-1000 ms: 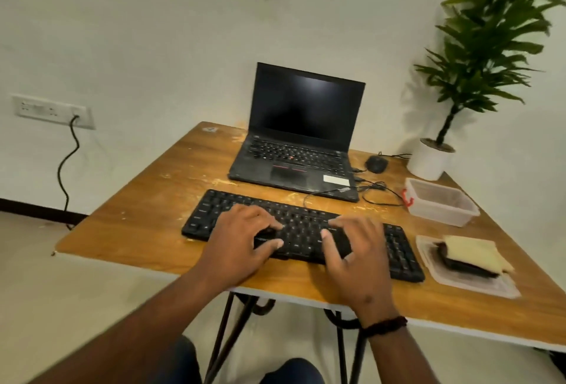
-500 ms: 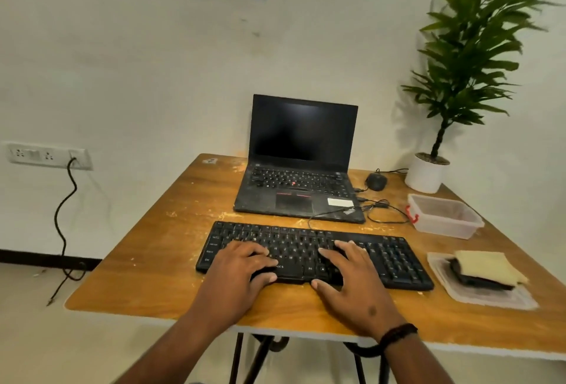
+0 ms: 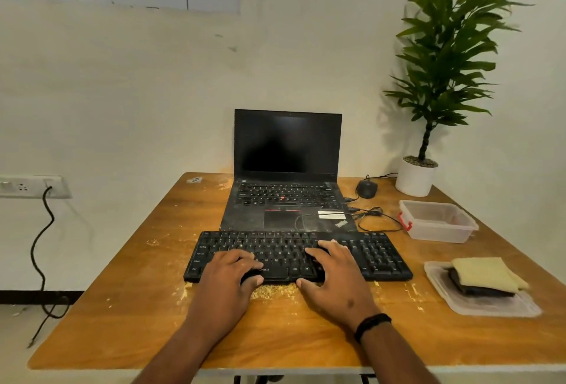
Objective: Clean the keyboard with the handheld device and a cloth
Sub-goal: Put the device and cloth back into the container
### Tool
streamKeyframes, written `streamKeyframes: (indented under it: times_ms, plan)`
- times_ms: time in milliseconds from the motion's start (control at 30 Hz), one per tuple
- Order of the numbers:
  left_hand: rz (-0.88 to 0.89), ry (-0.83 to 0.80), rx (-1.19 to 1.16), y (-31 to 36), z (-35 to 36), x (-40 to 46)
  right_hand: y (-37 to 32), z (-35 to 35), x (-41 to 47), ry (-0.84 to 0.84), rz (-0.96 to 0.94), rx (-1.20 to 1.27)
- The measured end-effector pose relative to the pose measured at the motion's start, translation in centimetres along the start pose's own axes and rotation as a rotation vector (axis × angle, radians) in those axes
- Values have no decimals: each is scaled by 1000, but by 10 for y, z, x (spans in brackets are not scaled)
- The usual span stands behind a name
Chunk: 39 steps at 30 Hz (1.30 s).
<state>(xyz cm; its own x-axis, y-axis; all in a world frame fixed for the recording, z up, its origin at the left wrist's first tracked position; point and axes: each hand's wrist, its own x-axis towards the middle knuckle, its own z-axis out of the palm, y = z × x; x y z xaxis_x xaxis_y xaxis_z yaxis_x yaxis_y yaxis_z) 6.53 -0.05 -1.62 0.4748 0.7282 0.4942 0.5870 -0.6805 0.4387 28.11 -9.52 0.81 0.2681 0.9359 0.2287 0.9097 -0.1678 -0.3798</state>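
Observation:
A black external keyboard [image 3: 376, 253] lies across the middle of the wooden table [image 3: 122, 316], with yellowish crumbs scattered at its front edge. My left hand [image 3: 228, 276] rests on its left half, fingers spread on the keys. On the middle keys lies my right hand [image 3: 335, 276], also with fingers apart and holding nothing. A yellow cloth [image 3: 481, 275] lies folded over a dark handheld device [image 3: 471, 289] on a clear plastic lid [image 3: 490, 307] at the right.
A dusty black laptop [image 3: 288, 199] stands open behind the keyboard. A mouse [image 3: 366, 189] and cables lie to its right, then a clear plastic box [image 3: 436, 224] and a potted plant [image 3: 418, 175]. A wall socket [image 3: 30, 186] with a hanging cord is at left.
The view has tilted up and back, so the table appears lower in frame. Both hands stay on the keyboard, shifted slightly toward its front edge.

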Motion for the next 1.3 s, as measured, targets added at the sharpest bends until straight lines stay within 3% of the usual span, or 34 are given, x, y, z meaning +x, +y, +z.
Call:
streamKeyframes:
  times_ms: [233,433,500,667,833,967,1133,1300]
  plan:
    - [-24,2,44,5,1,2,0,1,0,29,-22,-13]
    - [15,39,-43,57,14,3,18,-19,-11,219,-1,128]
    - [-6,30,-196,92,23,5,38,-33,-18,317,36,146]
    - [-326,-147,-795,180,51,30,94,-77,-40,584,212,185]
    - [-554,-446,-968,245,99,74,150,-109,-61,790,460,213]
    - [-547,-503,-892,279,130,88,186,-114,-67,687,667,185]
    - [-602,-604,-860,295,153,94,207,-113,-70,509,748,180]
    - [-674,-611,-919,297,165,99,205,-112,-72,629,710,152]
